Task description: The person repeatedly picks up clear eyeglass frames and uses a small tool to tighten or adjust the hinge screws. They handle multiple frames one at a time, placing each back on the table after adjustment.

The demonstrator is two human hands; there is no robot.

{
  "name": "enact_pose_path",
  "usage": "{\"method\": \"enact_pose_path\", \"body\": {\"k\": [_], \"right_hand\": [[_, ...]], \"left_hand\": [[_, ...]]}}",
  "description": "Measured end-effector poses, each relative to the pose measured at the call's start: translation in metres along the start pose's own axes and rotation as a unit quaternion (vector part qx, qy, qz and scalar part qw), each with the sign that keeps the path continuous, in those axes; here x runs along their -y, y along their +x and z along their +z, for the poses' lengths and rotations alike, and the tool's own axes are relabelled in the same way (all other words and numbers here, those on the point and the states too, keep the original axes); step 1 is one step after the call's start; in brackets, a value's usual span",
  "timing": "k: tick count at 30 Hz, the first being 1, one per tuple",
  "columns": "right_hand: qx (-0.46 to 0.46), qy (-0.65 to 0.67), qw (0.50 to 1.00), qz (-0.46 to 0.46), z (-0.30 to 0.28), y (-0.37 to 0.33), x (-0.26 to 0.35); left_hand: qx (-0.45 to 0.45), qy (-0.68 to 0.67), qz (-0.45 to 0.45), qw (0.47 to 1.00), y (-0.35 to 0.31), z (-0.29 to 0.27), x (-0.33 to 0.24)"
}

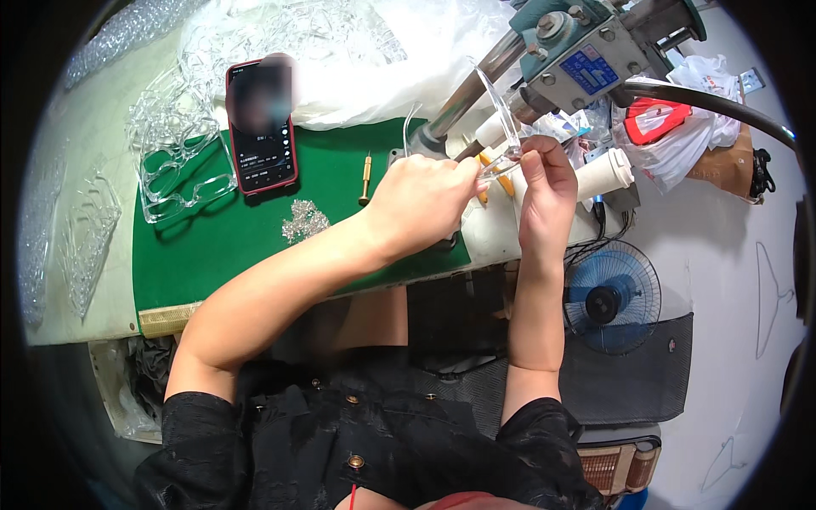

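Note:
Both my hands are raised over the right part of the green mat [195, 280], in front of the machine. They hold a clear plastic eyeglass frame [507, 119], one temple sticking up and away. My left hand [429, 204] is closed around the frame, its fingers curled and partly hidden. With thumb and fingers pinched, my right hand [548, 191] grips the frame close to a temple's hinge end. A small screwdriver [366, 180] with a yellow handle lies left of my left hand. Further left sits a pile of tiny shiny metal pieces [304, 221].
A press-like machine [569, 51] with a metal column stands at the back right. A phone [262, 136] in a red case lies beside several clear frames [187, 191]. Plastic bags [357, 59] cover the back. Right of the table are a blue fan [612, 293] and a white roll [605, 174].

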State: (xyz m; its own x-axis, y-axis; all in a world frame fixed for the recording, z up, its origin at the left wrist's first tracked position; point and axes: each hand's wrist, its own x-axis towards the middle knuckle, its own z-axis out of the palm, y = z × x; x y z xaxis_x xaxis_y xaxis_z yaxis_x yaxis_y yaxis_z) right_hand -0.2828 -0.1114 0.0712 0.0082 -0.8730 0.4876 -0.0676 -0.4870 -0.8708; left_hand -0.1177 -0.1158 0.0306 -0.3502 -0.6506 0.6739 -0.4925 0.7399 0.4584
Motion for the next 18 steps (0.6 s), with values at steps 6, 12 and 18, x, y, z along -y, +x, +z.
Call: {"method": "enact_pose_path", "body": {"k": [6, 12, 18], "right_hand": [[-0.059, -0.056, 0.996, -0.034, -0.012, 0.016, -0.014], [-0.078, 0.090, 0.947, -0.297, -0.027, 0.070, 0.108], [-0.052, 0.031, 0.894, -0.445, -0.006, 0.023, 0.060]], "left_hand": [[-0.021, 0.006, -0.019, 1.000, 0.013, 0.017, 0.002], [-0.039, -0.022, -0.026, 0.999, 0.011, 0.022, 0.005], [-0.048, -0.032, -0.053, 0.997, 0.008, 0.028, -0.005]]}}
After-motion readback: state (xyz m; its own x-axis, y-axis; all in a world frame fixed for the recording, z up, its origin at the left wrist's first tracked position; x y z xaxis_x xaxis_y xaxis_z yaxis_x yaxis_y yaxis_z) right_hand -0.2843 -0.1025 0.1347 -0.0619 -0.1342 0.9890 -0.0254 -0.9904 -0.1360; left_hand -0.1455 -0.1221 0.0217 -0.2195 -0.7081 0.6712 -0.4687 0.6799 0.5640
